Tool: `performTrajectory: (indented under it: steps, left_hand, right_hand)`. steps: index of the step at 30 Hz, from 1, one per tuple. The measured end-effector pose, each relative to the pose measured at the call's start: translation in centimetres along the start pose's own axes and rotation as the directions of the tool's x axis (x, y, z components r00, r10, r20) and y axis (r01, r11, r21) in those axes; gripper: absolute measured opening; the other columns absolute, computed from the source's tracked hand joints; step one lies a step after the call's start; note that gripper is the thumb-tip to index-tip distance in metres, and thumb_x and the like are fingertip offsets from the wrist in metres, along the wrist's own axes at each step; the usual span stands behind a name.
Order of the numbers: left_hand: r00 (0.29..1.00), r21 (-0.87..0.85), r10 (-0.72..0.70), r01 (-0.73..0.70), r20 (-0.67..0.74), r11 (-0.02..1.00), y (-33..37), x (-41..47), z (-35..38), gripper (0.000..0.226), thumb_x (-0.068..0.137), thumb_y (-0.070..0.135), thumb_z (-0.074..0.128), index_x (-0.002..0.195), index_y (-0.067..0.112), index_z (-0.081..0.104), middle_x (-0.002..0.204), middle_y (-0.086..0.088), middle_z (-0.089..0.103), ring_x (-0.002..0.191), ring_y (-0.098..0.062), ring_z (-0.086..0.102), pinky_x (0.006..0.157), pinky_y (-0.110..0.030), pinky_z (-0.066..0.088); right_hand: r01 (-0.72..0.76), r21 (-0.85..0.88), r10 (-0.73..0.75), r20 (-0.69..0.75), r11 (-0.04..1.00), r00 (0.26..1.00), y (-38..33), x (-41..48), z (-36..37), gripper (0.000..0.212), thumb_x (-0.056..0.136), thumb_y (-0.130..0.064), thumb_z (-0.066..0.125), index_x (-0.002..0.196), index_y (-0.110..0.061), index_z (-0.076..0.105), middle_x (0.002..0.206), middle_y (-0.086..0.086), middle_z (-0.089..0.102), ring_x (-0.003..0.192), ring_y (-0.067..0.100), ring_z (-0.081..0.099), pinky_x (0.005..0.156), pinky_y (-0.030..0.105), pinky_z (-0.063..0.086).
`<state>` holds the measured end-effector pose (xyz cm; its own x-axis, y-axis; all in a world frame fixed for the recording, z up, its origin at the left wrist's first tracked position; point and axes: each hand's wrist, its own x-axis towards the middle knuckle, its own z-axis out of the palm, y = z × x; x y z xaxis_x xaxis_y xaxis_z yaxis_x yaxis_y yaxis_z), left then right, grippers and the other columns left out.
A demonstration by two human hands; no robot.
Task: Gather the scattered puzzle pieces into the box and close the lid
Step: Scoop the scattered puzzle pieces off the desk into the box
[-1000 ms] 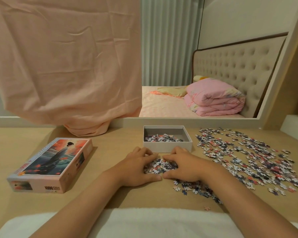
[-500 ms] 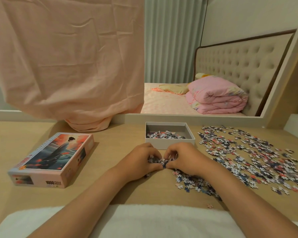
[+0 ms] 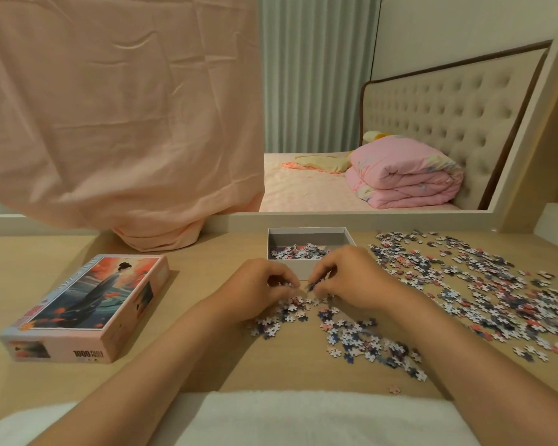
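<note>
Hands once flat round a heap, your left hand (image 3: 264, 291) and right hand (image 3: 345, 278) now pinch puzzle pieces (image 3: 292, 309) together just before the box (image 3: 308, 235), so a drop comes next while most stay strewn on the table (image 3: 271, 358)

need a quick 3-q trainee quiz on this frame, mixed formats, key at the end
1. True or false: the lid lies off the box, to its left.
2. Most loose pieces lie: A) on the lid, B) right of the box, C) inside the box.
3. What do the left hand and right hand pinch, just in front of the box?
Key: 1 true; 2 B; 3 pieces.
</note>
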<state>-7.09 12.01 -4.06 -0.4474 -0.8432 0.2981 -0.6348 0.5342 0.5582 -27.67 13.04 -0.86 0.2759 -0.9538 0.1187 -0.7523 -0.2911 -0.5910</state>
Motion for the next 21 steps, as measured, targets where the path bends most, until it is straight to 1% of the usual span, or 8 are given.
performTrajectory:
  steps: [3,6,8,10,12,15,18,21]
  left_hand:
    - [0.994,-0.123,-0.034,0.021,-0.106,0.992,0.6,2.2,-1.1,0.009,0.086,0.020,0.073,0.094,0.020,0.075,0.078,0.000,0.071,0.067,-0.005,0.061,0.068,-0.022,0.051]
    - [0.971,-0.191,-0.047,0.002,-0.233,0.981,1.1,4.9,-1.7,0.007,0.087,0.017,0.072,0.093,0.017,0.074,0.071,0.005,0.068,0.059,0.001,0.056,0.059,-0.015,0.045]
    - [0.958,-0.177,-0.075,0.026,-0.277,0.984,1.1,6.5,-1.4,0.005,0.088,0.018,0.071,0.092,0.019,0.073,0.067,0.009,0.066,0.054,0.002,0.054,0.055,-0.015,0.042]
    - [0.964,-0.139,-0.083,0.048,-0.255,0.989,0.7,7.6,-0.9,0.006,0.090,0.019,0.068,0.094,0.019,0.073,0.069,0.008,0.067,0.056,0.000,0.058,0.058,-0.017,0.042]
    - [0.982,-0.027,-0.053,0.049,-0.180,0.998,0.1,8.1,-0.2,0.013,0.093,0.021,0.064,0.103,0.019,0.073,0.082,0.004,0.071,0.071,-0.009,0.064,0.067,-0.023,0.046]
    - [0.995,0.288,0.008,0.021,-0.100,0.957,-0.6,8.2,0.5,0.026,0.099,0.029,0.050,0.116,0.027,0.070,0.100,0.000,0.067,0.092,-0.020,0.060,0.078,-0.034,0.046]
    - [0.995,0.399,-0.044,0.075,-0.086,0.914,-1.1,8.0,0.6,0.036,0.101,0.035,0.038,0.123,0.034,0.066,0.118,0.000,0.064,0.110,-0.024,0.053,0.091,-0.038,0.038]
    - [0.996,0.438,-0.082,0.093,-0.045,0.894,-1.1,7.7,0.6,0.039,0.100,0.036,0.035,0.130,0.036,0.060,0.128,0.001,0.059,0.120,-0.023,0.046,0.098,-0.039,0.030]
  right_hand:
    - [0.018,0.075,-0.010,-0.110,0.997,0.994,0.1,1.5,-1.7,0.011,0.078,-0.012,0.081,0.080,-0.023,0.080,0.063,-0.010,0.070,0.049,0.004,0.061,0.051,0.016,0.048]
    - [0.034,0.121,-0.003,-0.251,0.992,0.968,0.5,3.3,-2.7,0.010,0.078,-0.013,0.081,0.081,-0.022,0.079,0.065,-0.005,0.071,0.053,0.016,0.066,0.055,0.020,0.052]
    - [0.046,0.106,-0.008,-0.331,0.993,0.944,0.8,4.4,-2.6,0.007,0.080,-0.015,0.079,0.082,-0.022,0.078,0.065,-0.008,0.067,0.053,0.015,0.063,0.054,0.020,0.047]
    - [0.043,0.049,-0.022,-0.367,0.998,0.930,1.2,5.4,-2.2,0.006,0.084,-0.017,0.076,0.088,-0.021,0.078,0.068,-0.013,0.062,0.059,0.006,0.057,0.054,0.014,0.039]
    - [0.031,-0.026,-0.038,-0.295,0.999,0.955,1.9,6.0,-1.5,0.012,0.091,-0.020,0.068,0.099,-0.021,0.078,0.073,-0.011,0.064,0.066,0.001,0.056,0.057,0.011,0.038]
    - [0.015,-0.151,-0.030,-0.095,0.988,0.995,3.0,6.6,-0.6,0.024,0.100,-0.025,0.054,0.115,-0.024,0.073,0.099,0.001,0.073,0.090,0.017,0.064,0.074,0.026,0.046]
    - [0.020,-0.173,-0.033,-0.072,0.985,0.997,3.5,6.8,-0.6,0.029,0.102,-0.026,0.049,0.122,-0.023,0.070,0.120,0.001,0.070,0.108,0.020,0.062,0.085,0.027,0.043]
    - [0.023,-0.196,-0.042,-0.092,0.980,0.995,3.1,6.5,-0.8,0.030,0.102,-0.023,0.049,0.125,-0.022,0.067,0.125,0.000,0.068,0.112,0.018,0.061,0.088,0.024,0.042]
